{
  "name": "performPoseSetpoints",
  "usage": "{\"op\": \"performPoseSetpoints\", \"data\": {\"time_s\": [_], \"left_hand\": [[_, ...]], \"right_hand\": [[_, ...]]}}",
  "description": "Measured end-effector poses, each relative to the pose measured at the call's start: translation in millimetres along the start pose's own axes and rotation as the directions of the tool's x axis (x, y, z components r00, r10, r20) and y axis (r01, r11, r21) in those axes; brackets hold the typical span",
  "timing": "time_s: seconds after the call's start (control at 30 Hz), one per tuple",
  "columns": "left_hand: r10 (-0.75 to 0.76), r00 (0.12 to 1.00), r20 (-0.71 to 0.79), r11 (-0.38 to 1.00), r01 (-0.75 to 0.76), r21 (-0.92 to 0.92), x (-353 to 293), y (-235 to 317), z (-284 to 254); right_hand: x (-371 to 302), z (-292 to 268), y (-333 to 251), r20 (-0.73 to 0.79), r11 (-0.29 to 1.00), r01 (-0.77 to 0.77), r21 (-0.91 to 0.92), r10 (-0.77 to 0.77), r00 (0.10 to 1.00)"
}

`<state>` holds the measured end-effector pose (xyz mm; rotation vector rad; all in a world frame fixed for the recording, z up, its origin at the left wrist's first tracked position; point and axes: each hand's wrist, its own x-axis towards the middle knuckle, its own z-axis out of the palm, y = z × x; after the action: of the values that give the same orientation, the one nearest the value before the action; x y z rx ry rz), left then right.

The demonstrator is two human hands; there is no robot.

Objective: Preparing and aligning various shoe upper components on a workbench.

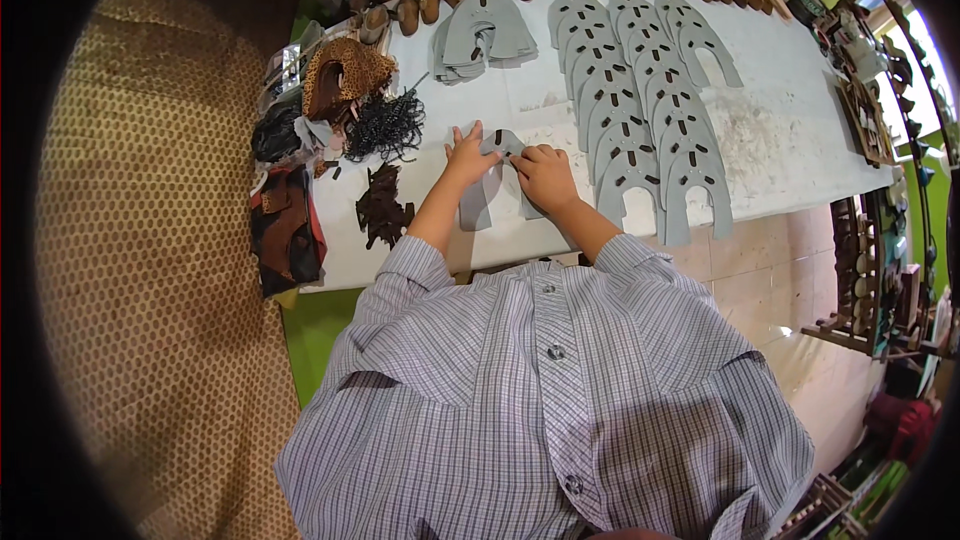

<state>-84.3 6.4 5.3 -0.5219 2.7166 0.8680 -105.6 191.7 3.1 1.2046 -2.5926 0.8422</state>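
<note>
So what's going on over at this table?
A person in a checked shirt is working with both hands on a grey U-shaped piece with dark tabs. The left hand lies with fingers spread on one side; the right hand's fingers are at the other. Overlapping rows of similar grey pieces lie to the right, a stack of them sits farther back, and dark brown scraps lie to the left.

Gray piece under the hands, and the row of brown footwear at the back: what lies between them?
The head view shows a stack of gray pieces between them, with white tabletop between the stack and the gray piece.
</note>
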Motion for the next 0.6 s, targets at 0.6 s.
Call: {"op": "performPoseSetpoints", "data": {"time_s": [0.6], "left_hand": [[0.104,0.948,0.301,0.978,-0.041,-0.207,12.5,19.8,-34.4]], "right_hand": [[0.9,-0.9,1.5,0.033,0.995,0.030,-0.093,-0.027,0.999]]}}
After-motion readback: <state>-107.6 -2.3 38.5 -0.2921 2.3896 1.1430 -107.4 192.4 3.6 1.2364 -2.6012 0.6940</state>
